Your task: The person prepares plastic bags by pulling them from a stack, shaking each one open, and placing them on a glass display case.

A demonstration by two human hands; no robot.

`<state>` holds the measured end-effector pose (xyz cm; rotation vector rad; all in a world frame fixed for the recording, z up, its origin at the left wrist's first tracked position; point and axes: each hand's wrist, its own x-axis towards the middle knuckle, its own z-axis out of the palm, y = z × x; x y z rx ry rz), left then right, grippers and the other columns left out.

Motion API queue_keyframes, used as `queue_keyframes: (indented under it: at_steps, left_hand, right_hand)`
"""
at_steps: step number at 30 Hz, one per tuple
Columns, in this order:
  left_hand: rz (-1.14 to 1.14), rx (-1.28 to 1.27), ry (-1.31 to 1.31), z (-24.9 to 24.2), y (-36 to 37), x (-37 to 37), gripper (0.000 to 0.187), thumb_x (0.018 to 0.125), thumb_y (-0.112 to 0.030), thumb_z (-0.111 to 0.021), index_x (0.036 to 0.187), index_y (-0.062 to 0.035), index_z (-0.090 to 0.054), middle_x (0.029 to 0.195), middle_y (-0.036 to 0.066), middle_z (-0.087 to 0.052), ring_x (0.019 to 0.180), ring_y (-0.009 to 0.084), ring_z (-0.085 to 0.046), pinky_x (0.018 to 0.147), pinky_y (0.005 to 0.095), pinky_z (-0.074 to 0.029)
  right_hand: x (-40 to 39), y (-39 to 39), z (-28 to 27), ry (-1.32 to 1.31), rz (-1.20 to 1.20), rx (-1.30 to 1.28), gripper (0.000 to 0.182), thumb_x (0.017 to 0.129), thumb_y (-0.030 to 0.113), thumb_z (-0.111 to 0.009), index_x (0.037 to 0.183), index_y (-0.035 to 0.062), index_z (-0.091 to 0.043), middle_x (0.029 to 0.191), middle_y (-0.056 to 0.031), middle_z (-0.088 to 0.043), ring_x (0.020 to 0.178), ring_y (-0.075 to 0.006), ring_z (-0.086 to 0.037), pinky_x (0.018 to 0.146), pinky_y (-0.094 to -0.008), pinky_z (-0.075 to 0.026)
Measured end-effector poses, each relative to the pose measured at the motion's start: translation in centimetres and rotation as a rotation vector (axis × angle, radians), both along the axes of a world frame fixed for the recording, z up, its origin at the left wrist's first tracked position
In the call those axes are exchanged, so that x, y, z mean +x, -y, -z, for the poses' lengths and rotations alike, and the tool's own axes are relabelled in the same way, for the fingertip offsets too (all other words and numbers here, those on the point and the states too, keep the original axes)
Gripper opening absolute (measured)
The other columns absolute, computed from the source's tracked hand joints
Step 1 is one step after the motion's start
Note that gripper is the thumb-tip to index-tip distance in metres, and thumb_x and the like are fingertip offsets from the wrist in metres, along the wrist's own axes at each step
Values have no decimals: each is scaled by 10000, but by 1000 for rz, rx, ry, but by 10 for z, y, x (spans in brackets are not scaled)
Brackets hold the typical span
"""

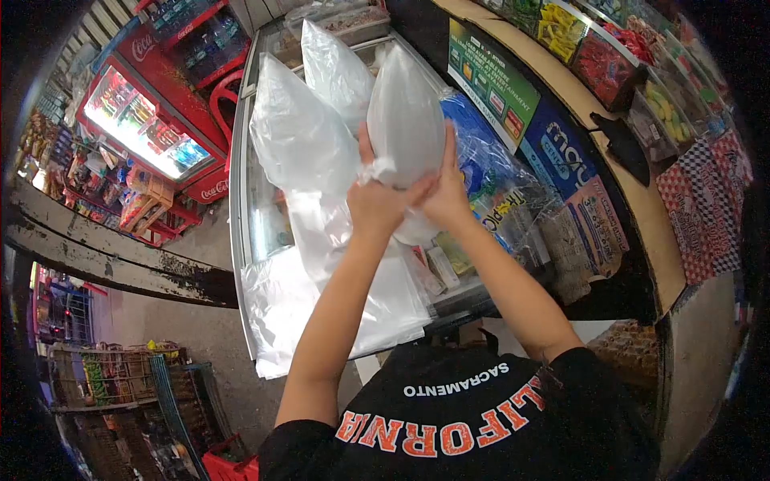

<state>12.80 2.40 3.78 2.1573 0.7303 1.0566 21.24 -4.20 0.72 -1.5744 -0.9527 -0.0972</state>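
Observation:
A plump, whitish, filled plastic bag [407, 112] stands between my hands, its pointed end away from me. My left hand [377, 200] grips its lower left side, near the bunched plastic at the near end. Around the right side of the same bag curls my right hand [449, 188]. Two similar filled plastic bags, one on the left [301, 132] and one behind [337, 72], lie beside it on the glass-topped case. Flat empty plastic bags [321, 313] are spread under and in front of my left forearm. What fills the bags is not clear.
A blue plastic-wrapped pack [481, 144] lies right of my hands on the case [245, 208]. Posters [493, 84] line the counter side, with snack tubs [601, 64] above. A red drinks fridge [144, 104] stands at left; wire racks [104, 377] are lower left.

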Motion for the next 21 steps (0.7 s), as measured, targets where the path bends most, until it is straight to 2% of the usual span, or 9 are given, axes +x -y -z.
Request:
queue_keyframes:
  at_steps: [2,5,8,12,14,16,18,20,21]
  left_hand:
    - [-10,72,-19,20,2,-3,976,499,-492,-671,1216,-5,-224,1025,188,-496,687,305,-571,594,326,-456]
    - [52,4,-5,40,6,-9,768,538,-381,-696,1140,-36,-368,966,147,-533,785,280,-560,664,323,-452]
    - [24,237,-50,46,9,-23,649,569,-341,-693,1069,-13,-443,955,150,-523,804,274,-543,682,314,-441]
    - [83,22,-25,29,2,-53,507,619,-313,-664,961,29,-512,1037,178,-474,819,251,-500,697,315,-418]
    - [177,-324,145,-20,16,-69,344,720,-180,-599,985,18,-504,997,133,-498,831,141,-487,713,245,-388]
    - [286,-601,437,-54,28,-82,319,806,-192,-480,1049,14,-465,1000,88,-493,895,120,-453,771,225,-351]
    - [380,-491,488,-73,34,-92,380,837,-266,-395,1086,19,-432,1001,105,-491,912,129,-449,812,242,-327]
    - [439,-486,478,-80,48,-102,416,841,-299,-364,1099,23,-415,1018,117,-482,920,140,-452,822,252,-323]
    - [495,-486,466,-80,53,-106,453,845,-333,-334,1112,27,-399,1035,129,-473,927,152,-454,832,262,-318]
  right_hand:
    - [-4,6,21,35,41,-105,1052,473,216,-708,1265,38,-39,1188,-226,-291,1072,-373,-331,885,-387,-301]
    - [-6,13,37,68,49,-155,1040,494,241,-714,1259,17,-46,1205,-236,-267,1088,-372,-311,901,-393,-278]
    - [-8,24,51,56,-2,-191,996,510,281,-722,1249,0,-116,1211,-248,-257,1096,-375,-300,917,-394,-254]
    - [-12,44,44,79,40,-360,921,526,307,-720,1224,-10,-211,1185,-251,-289,1101,-355,-304,911,-382,-263]
    - [-26,58,-14,35,30,-148,800,574,266,-700,1197,-6,-279,1160,-215,-341,1076,-306,-346,890,-358,-289]
    - [-44,68,-68,-38,-115,-29,724,594,238,-687,1171,-3,-324,1113,-189,-395,1026,-273,-394,861,-337,-316]
    - [-55,75,-100,-99,-260,103,648,614,210,-674,1146,0,-369,1067,-162,-448,975,-239,-441,832,-316,-343]
    - [-67,81,-113,-78,-545,-79,543,626,166,-663,1099,16,-442,1008,-110,-510,945,-187,-472,823,-276,-340]
    - [-75,77,-113,-33,-480,30,316,616,95,-659,905,8,-564,819,-78,-571,772,-147,-525,708,-247,-386]
